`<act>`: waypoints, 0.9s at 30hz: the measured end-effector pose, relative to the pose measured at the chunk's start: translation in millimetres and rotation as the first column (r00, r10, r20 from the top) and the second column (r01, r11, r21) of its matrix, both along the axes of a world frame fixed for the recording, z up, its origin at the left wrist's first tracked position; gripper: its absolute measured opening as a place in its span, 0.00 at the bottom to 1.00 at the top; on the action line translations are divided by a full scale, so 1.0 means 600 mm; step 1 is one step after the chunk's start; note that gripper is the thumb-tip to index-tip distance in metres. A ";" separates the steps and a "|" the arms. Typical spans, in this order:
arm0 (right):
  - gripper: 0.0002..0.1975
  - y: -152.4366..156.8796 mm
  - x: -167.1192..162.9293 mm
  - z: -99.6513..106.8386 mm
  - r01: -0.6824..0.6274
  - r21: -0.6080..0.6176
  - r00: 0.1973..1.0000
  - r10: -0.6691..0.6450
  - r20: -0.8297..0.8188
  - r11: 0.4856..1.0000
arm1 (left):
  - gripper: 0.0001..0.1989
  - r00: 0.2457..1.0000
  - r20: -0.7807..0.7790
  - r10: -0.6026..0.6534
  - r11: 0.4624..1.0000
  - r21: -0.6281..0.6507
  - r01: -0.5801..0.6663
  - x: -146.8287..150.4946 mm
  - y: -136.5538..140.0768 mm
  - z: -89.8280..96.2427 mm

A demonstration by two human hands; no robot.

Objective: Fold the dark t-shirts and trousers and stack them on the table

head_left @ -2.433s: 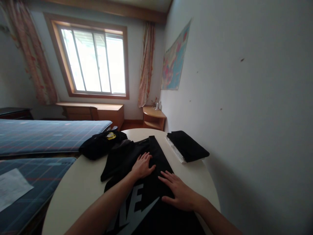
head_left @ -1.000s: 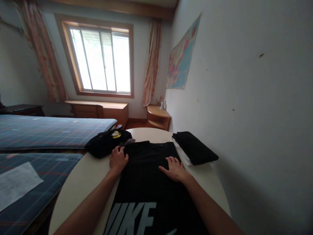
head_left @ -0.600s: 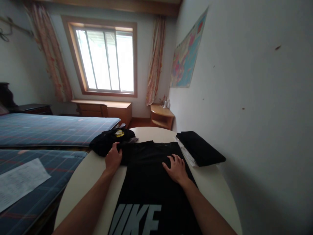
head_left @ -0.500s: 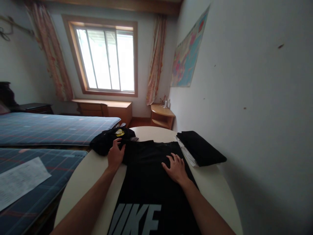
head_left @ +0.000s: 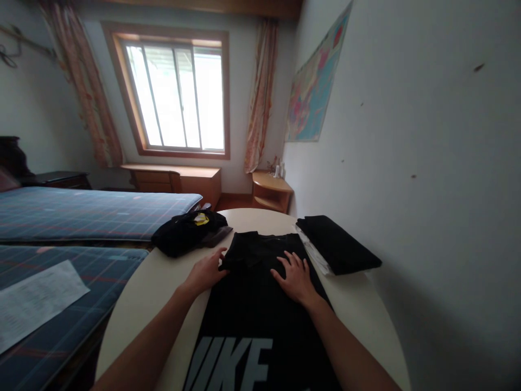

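Left hand in at the shoulder edge, right hand spread across the black T-shirt!
Here's the left hand (head_left: pixel 207 271), thumb and fingers parted at the cloth's edge, pinching or merely touching, I can't tell; the right hand (head_left: pixel 296 278) lies splayed, gripping nothing, well apart from it. Between them the black T-shirt (head_left: pixel 244 304) lies flat, neckline away, grey NIKE print (head_left: pixel 236 364) nearest. Good technique, I'd say: light right-hand pressure to anchor, left palm smoothing the bunched shoulder layer straight, creases pushed outward. Around it, the tabletop (head_left: pixel 138 304) carries a rumpled black bundle (head_left: pixel 175 236) left, folded black garment (head_left: pixel 337 247) right.
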State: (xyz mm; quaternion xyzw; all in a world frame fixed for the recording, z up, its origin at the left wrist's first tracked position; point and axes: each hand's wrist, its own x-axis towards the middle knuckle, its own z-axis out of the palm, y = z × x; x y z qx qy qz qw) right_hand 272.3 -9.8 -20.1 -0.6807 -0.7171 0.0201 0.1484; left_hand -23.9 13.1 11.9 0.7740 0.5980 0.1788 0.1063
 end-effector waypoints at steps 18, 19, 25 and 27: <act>0.26 0.166 -0.173 0.060 -0.086 -0.133 0.960 0.046 -0.276 0.987 | 0.23 0.905 0.102 -0.413 0.908 -0.034 0.418 -0.005 0.002 0.006; 0.26 0.175 -0.182 0.058 -0.087 -0.143 0.958 0.043 -0.284 0.986 | 0.23 0.892 0.114 -0.437 0.896 -0.027 0.443 -0.006 0.003 0.006; 0.19 0.216 -0.207 0.048 -0.150 -0.139 0.946 0.101 -0.309 0.979 | 0.21 0.865 0.157 -0.476 0.875 -0.015 0.484 -0.008 0.002 0.011; 0.20 0.225 -0.209 0.046 -0.159 -0.115 0.945 0.117 -0.305 0.981 | 0.20 0.892 0.148 -0.428 0.900 -0.029 0.436 -0.009 -0.001 0.017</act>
